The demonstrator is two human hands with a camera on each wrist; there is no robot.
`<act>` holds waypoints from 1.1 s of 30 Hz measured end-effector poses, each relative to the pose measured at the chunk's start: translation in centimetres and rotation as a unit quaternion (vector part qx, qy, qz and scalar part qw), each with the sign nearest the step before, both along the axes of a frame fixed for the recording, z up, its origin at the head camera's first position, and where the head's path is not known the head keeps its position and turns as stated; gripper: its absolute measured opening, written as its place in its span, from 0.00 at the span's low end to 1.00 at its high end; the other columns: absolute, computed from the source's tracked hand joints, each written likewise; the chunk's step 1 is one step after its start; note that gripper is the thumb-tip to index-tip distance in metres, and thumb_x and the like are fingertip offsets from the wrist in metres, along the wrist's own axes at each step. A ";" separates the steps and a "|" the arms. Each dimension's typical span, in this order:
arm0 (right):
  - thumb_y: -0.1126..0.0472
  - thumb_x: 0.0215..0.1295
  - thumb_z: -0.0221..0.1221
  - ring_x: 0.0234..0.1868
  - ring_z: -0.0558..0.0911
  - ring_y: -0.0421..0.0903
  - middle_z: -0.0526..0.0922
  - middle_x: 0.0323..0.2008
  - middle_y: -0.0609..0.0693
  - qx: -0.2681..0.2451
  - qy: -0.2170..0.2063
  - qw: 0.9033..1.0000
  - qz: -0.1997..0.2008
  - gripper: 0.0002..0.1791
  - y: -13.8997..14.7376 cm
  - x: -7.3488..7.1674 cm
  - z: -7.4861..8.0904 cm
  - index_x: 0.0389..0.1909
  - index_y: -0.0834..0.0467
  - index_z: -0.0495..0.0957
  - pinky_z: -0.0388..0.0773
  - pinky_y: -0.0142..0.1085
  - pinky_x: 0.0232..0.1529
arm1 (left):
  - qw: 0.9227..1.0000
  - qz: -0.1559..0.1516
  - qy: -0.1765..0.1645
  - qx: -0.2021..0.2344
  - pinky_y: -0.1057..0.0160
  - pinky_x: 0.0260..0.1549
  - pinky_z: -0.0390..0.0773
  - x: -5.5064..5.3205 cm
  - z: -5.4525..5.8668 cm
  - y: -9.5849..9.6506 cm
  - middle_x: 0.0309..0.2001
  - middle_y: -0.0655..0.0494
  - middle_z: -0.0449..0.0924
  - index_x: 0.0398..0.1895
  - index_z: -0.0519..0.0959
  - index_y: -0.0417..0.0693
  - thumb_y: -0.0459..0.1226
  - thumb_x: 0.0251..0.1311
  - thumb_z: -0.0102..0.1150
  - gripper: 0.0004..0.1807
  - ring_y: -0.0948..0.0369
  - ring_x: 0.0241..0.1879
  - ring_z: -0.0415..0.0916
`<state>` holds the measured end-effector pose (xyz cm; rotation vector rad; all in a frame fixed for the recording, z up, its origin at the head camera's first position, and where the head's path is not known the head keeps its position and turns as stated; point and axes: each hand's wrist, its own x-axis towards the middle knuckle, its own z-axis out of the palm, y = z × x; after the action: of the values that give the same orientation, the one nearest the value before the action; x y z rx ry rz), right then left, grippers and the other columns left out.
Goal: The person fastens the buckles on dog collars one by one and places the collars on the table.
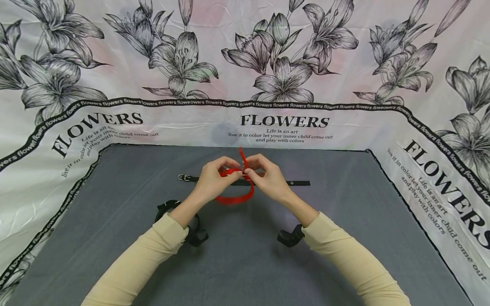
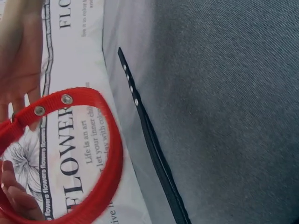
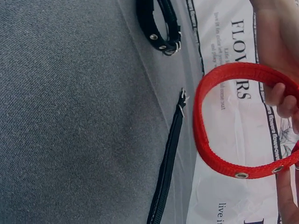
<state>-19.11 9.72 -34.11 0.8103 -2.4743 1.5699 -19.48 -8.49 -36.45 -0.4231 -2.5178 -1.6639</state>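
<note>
From the head view, the left hand and the right hand meet over the far middle of the grey bench, each pinching the red strap between thumb and fingers. Its loop hangs toward the near side, while a free tip sticks up between the hands; the fingertips sit close together, probably because so soft a band needs steadying from both sides at one small spot. Behind them a black strap lies stretched left to right, its middle hidden by the hands, its buckle at the left end; set flat and straight, it seems simply laid aside. Near and left, a black looped strap is partly covered by the left forearm. In the left wrist view the red loop stands open, with metal eyelets along its band, and appears lifted clear of the bench, which likely gives the fingers room underneath; the black strap's right end shows a row of holes. The right wrist view shows the same red loop from the other side, hiding parts of both hands' fingers, so the exact pinch cannot be told there; beyond, on the left of the scene, the black looped strap rests with its own buckle and eyelets visible.
</note>
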 end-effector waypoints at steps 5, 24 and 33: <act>0.69 0.63 0.55 0.42 0.78 0.52 0.78 0.41 0.59 -0.016 -0.009 1.000 -0.013 0.12 0.4 -0.1 0.3 0.47 0.66 0.71 0.79 0.39 0.41 | 1.000 -0.003 -0.011 -0.002 0.62 0.30 0.77 0.1 -0.2 -0.5 0.38 0.56 0.80 0.44 0.77 0.52 0.43 0.56 0.62 0.13 0.59 0.32 0.78; 0.68 0.64 0.54 0.41 0.79 0.51 0.79 0.38 0.58 0.036 -0.001 0.999 0.008 0.11 0.3 0.3 0.5 0.46 0.66 0.70 0.79 0.40 0.37 | 0.999 -0.003 -0.010 0.041 0.61 0.34 0.76 0.3 -0.1 -0.3 0.37 0.53 0.79 0.44 0.78 0.53 0.43 0.58 0.60 0.12 0.58 0.35 0.76; 0.68 0.64 0.53 0.39 0.80 0.51 0.79 0.39 0.59 0.022 -0.007 1.000 0.000 0.10 0.4 0.1 0.1 0.46 0.67 0.71 0.79 0.36 0.37 | 0.999 0.028 -0.014 0.045 0.60 0.34 0.79 0.2 -0.2 -0.3 0.40 0.51 0.81 0.48 0.80 0.52 0.43 0.54 0.64 0.17 0.54 0.37 0.80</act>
<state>-19.03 10.17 -34.02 0.8075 -2.5263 1.5313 -19.32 -8.78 -36.70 -0.3204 -2.4382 -1.7644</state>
